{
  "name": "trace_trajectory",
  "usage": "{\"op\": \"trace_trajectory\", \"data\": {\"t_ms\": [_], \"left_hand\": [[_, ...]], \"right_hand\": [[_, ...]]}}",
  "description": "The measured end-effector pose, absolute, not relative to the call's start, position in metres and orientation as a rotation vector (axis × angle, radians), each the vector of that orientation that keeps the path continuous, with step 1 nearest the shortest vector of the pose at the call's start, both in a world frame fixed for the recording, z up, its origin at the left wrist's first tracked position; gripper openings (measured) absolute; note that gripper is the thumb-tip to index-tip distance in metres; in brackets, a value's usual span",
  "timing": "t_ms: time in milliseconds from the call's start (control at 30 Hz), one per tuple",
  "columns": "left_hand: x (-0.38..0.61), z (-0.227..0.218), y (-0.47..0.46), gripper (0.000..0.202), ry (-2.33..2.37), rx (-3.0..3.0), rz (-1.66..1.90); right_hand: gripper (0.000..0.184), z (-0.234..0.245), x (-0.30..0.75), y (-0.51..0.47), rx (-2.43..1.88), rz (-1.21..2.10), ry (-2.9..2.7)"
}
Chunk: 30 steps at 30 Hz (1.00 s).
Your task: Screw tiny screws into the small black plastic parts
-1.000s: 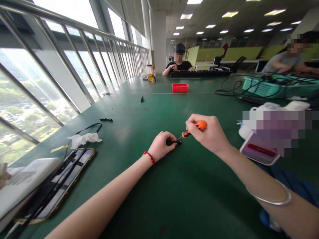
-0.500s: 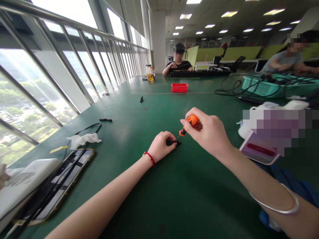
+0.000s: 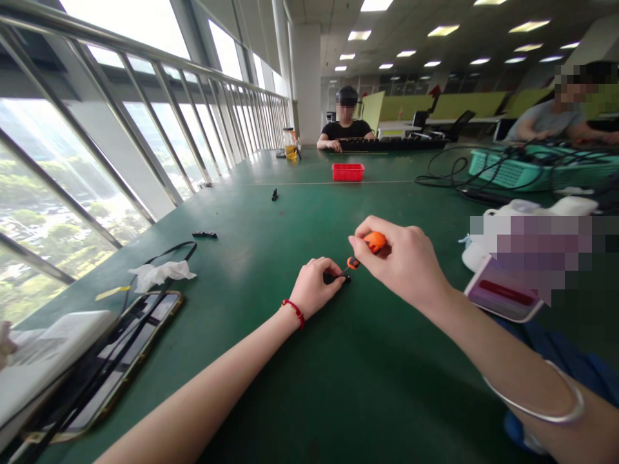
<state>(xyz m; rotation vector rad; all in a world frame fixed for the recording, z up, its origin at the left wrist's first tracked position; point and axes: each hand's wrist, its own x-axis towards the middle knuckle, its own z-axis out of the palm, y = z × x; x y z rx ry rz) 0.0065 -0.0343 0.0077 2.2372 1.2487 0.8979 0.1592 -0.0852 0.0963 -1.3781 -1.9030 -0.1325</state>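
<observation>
My left hand [image 3: 316, 287] rests on the green table [image 3: 300, 386] and pinches a small black part [image 3: 338, 277] against its surface. A red cord circles that wrist. My right hand [image 3: 401, 261] is closed around an orange-handled screwdriver [image 3: 370, 245]. The driver's thin tip points down and left onto the black part, just right of my left fingers. A silver bangle sits on my right forearm.
A phone [image 3: 104, 361] with a black strap, crumpled tissue [image 3: 159, 274] and a small black piece [image 3: 204, 234] lie at left. A red bin [image 3: 347, 171], another phone [image 3: 503, 296], a teal basket [image 3: 527, 171] with cables and two seated people are farther off.
My right hand has shifted slightly left and tilted the screwdriver more upright over the black part. My left hand has stayed put on the part.
</observation>
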Motion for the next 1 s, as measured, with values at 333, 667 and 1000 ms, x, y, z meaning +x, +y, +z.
{"op": "trace_trajectory", "data": {"t_ms": [333, 667, 1000], "left_hand": [[0.007, 0.007, -0.037, 0.004, 1.274, 2.334, 0.873], [0.007, 0.004, -0.035, 0.005, 1.238, 2.346, 0.889], [0.007, 0.005, -0.036, 0.007, 1.248, 2.347, 0.874]], "right_hand": [[0.015, 0.095, 0.154, -0.088, -1.440, -0.166, -1.863], [0.017, 0.095, 0.149, -0.088, -1.446, -0.107, -1.841], [0.022, 0.096, 0.148, -0.088, -1.501, -0.228, -1.841]]}}
